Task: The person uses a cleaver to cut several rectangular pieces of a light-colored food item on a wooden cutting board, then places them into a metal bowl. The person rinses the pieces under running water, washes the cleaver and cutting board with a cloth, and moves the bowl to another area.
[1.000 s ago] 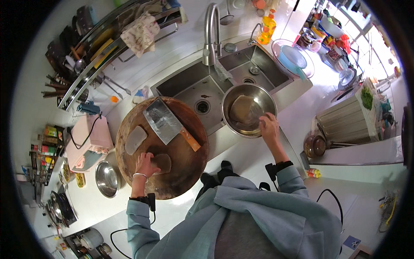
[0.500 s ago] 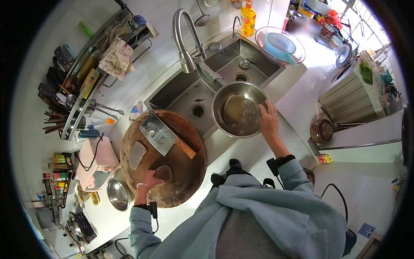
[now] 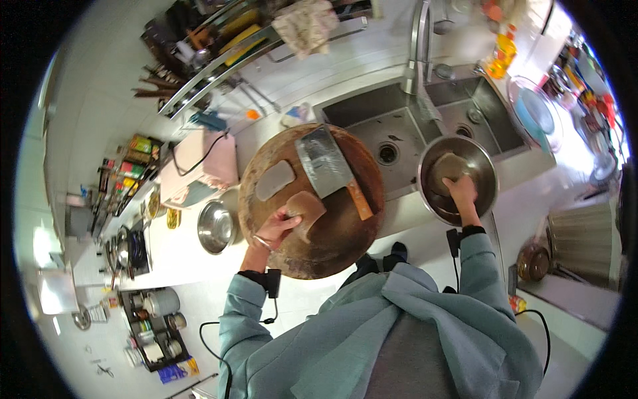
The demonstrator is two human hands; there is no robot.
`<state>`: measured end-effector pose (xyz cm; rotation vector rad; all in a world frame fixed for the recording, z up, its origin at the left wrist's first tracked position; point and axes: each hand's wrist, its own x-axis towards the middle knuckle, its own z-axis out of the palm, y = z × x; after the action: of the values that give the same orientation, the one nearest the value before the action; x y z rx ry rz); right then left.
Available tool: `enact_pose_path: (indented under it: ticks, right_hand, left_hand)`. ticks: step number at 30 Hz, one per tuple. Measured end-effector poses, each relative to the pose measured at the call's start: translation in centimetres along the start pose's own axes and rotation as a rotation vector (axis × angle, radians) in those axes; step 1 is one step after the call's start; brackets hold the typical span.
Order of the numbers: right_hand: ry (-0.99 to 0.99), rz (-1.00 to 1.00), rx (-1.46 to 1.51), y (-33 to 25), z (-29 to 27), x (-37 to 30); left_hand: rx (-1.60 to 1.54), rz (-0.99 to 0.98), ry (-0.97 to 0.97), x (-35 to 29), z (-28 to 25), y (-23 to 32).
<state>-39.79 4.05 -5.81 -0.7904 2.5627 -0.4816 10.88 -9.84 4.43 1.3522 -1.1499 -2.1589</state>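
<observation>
My left hand (image 3: 278,227) pinches a brownish translucent slab (image 3: 306,211) over the round wooden chopping board (image 3: 332,256). A paler slab (image 3: 275,180) lies flat on the board, just beyond that hand. To its right rests a cleaver (image 3: 324,159), its wooden handle pointing toward me. Inside the steel bowl (image 3: 491,189), at the counter's edge by the sink, my right hand (image 3: 462,191) has its fingers closed on another brownish slab (image 3: 449,163). The fingertips there are partly hidden, but thumb and fingers meet the slab's near edge.
Behind the board and bowl is a double steel sink (image 3: 372,120) with a tall faucet (image 3: 417,60). A smaller steel bowl (image 3: 216,227) and a pink appliance (image 3: 199,163) stand left of the board. A blue basin (image 3: 533,110) sits at the right.
My view has swung, so the scene sits further right. My left hand has raised its slab off the board. My right hand has gone from the bowl's rim to the slab inside.
</observation>
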Motion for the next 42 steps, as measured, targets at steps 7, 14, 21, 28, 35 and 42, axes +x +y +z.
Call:
enact_pose_path:
  ticks: [7, 14, 21, 28, 35, 42]
  right_hand:
    - [-0.004, -0.167, 0.421, 2.2, 3.7, 3.2]
    - [0.133, -0.276, 0.804, 2.5, 5.1, 1.3]
    - [-0.044, -0.116, 1.119, 1.0, 0.0, -2.9]
    - [-0.309, -0.23, 1.28, -5.8, -5.5, -8.7]
    - [-0.666, -0.44, 1.071, -14.2, -4.1, -15.4]
    - [-0.755, -0.622, 0.905, -15.0, 0.5, -17.5]
  left_hand:
    - [-0.547, 0.033, -0.264, -0.5, 2.5, -1.3]
    - [-0.267, 0.07, 0.075, 0.1, 0.1, -1.8]
    - [0.979, 0.118, 0.279, 0.5, -8.0, -2.5]
    - [0.872, 0.412, 0.161, 1.1, 3.2, -0.4]
    - [-0.881, -0.011, -0.516, 3.3, 17.4, -2.3]
    - [-1.033, 0.118, -0.259, 1.8, 12.9, -3.9]
